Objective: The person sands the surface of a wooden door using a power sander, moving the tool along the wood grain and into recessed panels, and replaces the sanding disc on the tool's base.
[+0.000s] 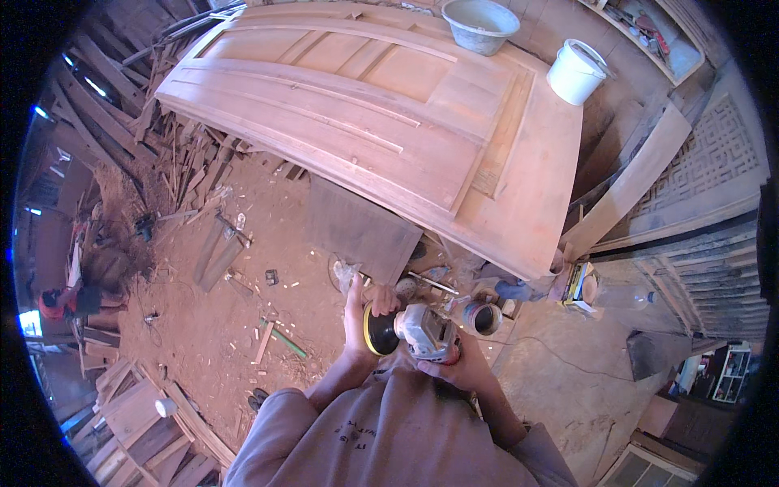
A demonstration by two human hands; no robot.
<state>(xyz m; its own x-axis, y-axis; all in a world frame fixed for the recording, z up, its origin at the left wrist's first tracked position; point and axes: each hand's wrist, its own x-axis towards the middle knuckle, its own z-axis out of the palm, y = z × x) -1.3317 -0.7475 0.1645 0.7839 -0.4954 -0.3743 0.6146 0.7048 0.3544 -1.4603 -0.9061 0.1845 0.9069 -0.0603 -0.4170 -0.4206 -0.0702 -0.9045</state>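
Note:
In front of my chest I hold an angle grinder [423,331] with a grey metal head, tilted so that its round pad faces left. My right hand [466,367] is wrapped round the grinder's body at its right side. My left hand [354,325] presses against the face of the black backing pad [380,329], which has a yellow rim. Some of its fingers curl over the pad's top edge, while another part points upward. The pad's working face is mostly hidden from this side.
A large panelled wooden door [341,105] lies ahead, bearing a grey basin [480,26] and a white bucket [578,73]. Below it are a dark board [361,227] and an open can [484,317]. Scrap wood [199,174] is piled left; another person [69,300] is far left.

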